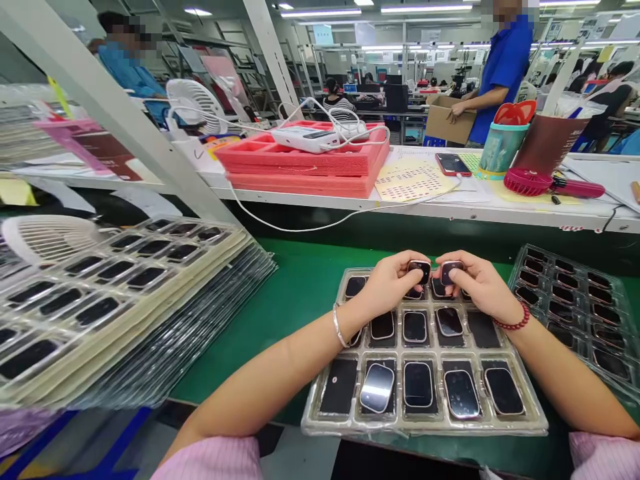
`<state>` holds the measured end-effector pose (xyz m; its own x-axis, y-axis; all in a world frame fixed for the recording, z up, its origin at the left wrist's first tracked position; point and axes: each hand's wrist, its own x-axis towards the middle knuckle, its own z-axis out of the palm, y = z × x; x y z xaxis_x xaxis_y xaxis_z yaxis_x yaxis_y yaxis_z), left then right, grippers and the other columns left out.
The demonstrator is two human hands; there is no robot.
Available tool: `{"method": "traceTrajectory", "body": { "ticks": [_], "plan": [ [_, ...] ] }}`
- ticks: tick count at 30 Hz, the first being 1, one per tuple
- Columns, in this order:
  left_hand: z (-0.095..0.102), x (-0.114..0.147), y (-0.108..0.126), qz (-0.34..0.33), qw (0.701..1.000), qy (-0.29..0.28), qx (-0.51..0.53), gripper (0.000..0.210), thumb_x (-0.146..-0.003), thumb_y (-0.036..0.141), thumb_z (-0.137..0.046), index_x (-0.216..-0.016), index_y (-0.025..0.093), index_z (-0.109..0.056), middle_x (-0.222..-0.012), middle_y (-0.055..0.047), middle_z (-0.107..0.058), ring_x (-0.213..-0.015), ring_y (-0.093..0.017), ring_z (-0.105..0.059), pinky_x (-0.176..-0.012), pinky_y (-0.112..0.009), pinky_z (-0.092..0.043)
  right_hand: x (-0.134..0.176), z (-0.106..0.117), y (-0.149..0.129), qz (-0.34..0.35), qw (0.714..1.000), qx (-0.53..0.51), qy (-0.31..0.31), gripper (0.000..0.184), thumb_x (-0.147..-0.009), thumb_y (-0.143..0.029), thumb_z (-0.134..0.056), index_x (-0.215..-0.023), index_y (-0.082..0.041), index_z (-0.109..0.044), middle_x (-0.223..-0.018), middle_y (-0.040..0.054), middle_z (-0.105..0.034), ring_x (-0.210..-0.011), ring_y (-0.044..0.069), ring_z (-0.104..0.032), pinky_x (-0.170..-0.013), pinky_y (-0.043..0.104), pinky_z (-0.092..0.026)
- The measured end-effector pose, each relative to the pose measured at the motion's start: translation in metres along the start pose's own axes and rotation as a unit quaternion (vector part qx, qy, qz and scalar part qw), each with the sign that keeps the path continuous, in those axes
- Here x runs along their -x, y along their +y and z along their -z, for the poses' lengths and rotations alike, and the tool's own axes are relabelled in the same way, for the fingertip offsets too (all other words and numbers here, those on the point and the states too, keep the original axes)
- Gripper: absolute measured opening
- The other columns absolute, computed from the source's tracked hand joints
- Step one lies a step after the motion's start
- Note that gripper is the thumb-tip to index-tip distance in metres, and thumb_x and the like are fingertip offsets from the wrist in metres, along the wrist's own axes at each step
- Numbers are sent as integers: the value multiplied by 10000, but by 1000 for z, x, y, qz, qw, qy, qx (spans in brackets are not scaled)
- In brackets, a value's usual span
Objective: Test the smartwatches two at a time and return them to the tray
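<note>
- A green desk (295, 267) spans the scene below a raised white shelf (425, 209).
- Front and center, a compartmented plastic tray (430, 428) lies flat at the desk's near edge.
- A second tray (583, 301) rests to the right, set at an angle.
- At left, a tall stack of trays (193, 337) rises from the desk.
- The shelf carries red foam trays (300, 183), piled up, beside a dotted paper sheet (410, 180).

No wording is legible along the shelf (440, 211) — white lettering on the brown container (543, 143) near its right end is too small to read, and rows of printed marks fill the yellowish sheet (413, 180) by its front edge. A small round red-and-white mark, undecipherable, sits on the dark insert (343, 397) at the near left corner of the tray (430, 425).
</note>
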<state>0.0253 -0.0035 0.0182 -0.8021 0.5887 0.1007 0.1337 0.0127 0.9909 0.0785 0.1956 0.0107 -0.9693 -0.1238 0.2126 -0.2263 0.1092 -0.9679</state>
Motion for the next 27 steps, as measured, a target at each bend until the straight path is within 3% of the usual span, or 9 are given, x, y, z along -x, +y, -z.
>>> {"method": "traceTrajectory", "body": {
  "ticks": [4,7,10,13,15,17,21,24,27],
  "plan": [
    [0,0,-2,-11,1000,1,7,241,-879,303,-560,-1042,137,-624,-897,-40,-652,-642,-99,-622,-554,-202,-437,0,1,2,-5,1000,1,27,374,-911,-532,-571,-986,-174,-650,-811,60,-695,-529,115,-556,-491,255,-480],
    [0,-1,-5,-23,1000,13,7,338,-792,128,-559,-1129,158,-577,-938,-33,-630,-759,-120,-638,-618,-205,-457,0,0,3,3,999,29,25,286,-855,-318,-650,-1105,-191,-597,-905,55,-693,-599,117,-561,-497,230,-453],
    [1,-2,-7,-41,998,39,-23,414,-715,72,-597,-1117,169,-570,-986,-35,-629,-856,-139,-623,-735,-235,-487,0,-1,2,4,1000,26,8,448,-798,-189,-610,-1238,-209,-528,-1053,73,-682,-719,141,-604,-545,237,-486],
    [1,-2,-6,-26,999,32,-23,288,-756,161,-624,-1041,160,-581,-922,-30,-635,-758,-126,-601,-702,-248,-489,0,0,1,-19,1000,13,13,381,-843,-230,-528,-1222,-199,-554,-1065,82,-686,-709,146,-619,-560,260,-506],
    [1,-2,-5,-9,1000,17,-2,218,-808,171,-537,-1020,155,-585,-871,-23,-630,-678,-107,-583,-646,-238,-472,1,0,1,-17,999,36,33,282,-863,-254,-521,-1127,-188,-596,-975,70,-695,-673,139,-604,-555,257,-489],
    [1,-2,-5,-2,1000,13,3,299,-795,105,-442,-1050,157,-590,-846,-17,-626,-674,-103,-591,-609,-219,-445,1,0,1,5,996,72,47,205,-845,-252,-580,-1037,-185,-610,-887,49,-686,-705,144,-606,-613,262,-494],
    [1,-4,-7,-21,999,33,-3,415,-699,45,-500,-1090,161,-574,-946,-29,-641,-829,-132,-626,-711,-231,-481,2,-1,2,14,997,72,13,295,-798,-229,-632,-1086,-190,-585,-963,53,-682,-807,163,-632,-687,276,-521],
    [2,-4,-5,-29,999,41,-11,281,-745,134,-586,-1026,153,-583,-933,-35,-644,-770,-127,-606,-736,-261,-498,2,-1,2,-13,999,51,-15,344,-843,-239,-560,-1184,-191,-556,-1053,75,-681,-726,136,-623,-608,258,-516],
    [2,-3,-4,-27,999,39,-13,249,-765,160,-592,-1014,150,-583,-898,-32,-640,-732,-120,-593,-723,-265,-497,2,-1,2,-14,999,41,-20,391,-838,-211,-558,-1228,-194,-543,-1075,74,-681,-738,125,-628,-631,249,-526]
  ]
}}
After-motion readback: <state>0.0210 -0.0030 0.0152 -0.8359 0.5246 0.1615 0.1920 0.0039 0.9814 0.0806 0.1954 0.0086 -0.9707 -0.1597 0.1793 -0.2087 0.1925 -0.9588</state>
